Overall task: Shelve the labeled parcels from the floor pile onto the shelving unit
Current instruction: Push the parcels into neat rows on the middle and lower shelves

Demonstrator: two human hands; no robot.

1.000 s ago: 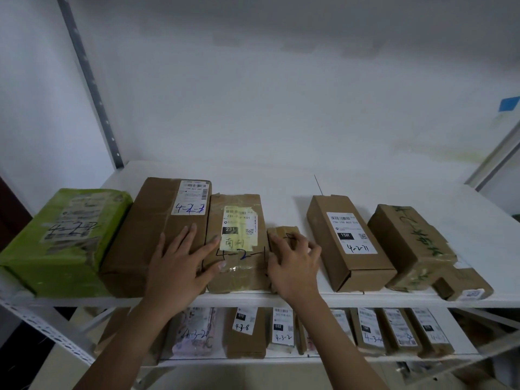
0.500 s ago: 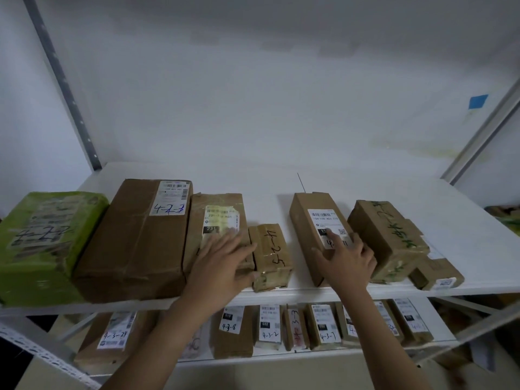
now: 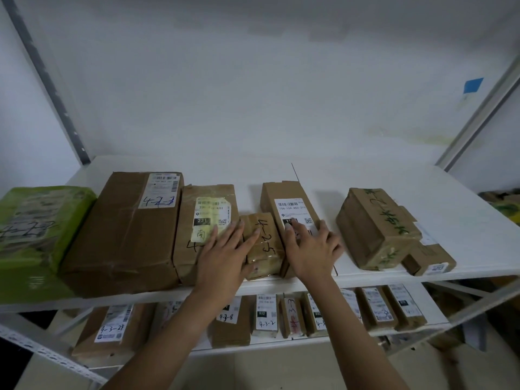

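Head view: a white shelving unit (image 3: 365, 175) fills the frame. Parcels stand in a row along the upper shelf's front edge, and more labeled parcels sit on the lower shelf (image 3: 197, 346).
Big brown box (image 3: 123, 232): in the left part of the row, touching the green parcel (image 3: 36, 237) at the shelf's left end.
Yellow-label parcel (image 3: 205, 209): pressed against the big brown box's right side.
Green-scrawled box (image 3: 374, 226): toward the right end, well apart from the long box, with bare shelf between them. A little box (image 3: 427, 260) touches its front right corner.
Long box (image 3: 284, 198): at the middle of the front edge, long axis running front to back. It lies directly under the right hand, its left side against the small parcel.
Small parcel (image 3: 263, 237): marked 4-2-5 and wedged between the yellow-label parcel and the long box, so it sits between both hands.
Left hand (image 3: 225, 257): lies flat on the yellow-label parcel's front right corner. Its fingers (image 3: 213, 235) are straight and spread, gripping nothing, and the outer fingertips reach the small parcel.
Right hand (image 3: 312, 249): the nearer hand to the long box. Its fingers (image 3: 292, 229) are spread on the box top, pressing, not clasping.
Next move, judged: probably squaring the row. Neighbours block any shift left, while the shelf to the right is free.
Floor pile: not in view.
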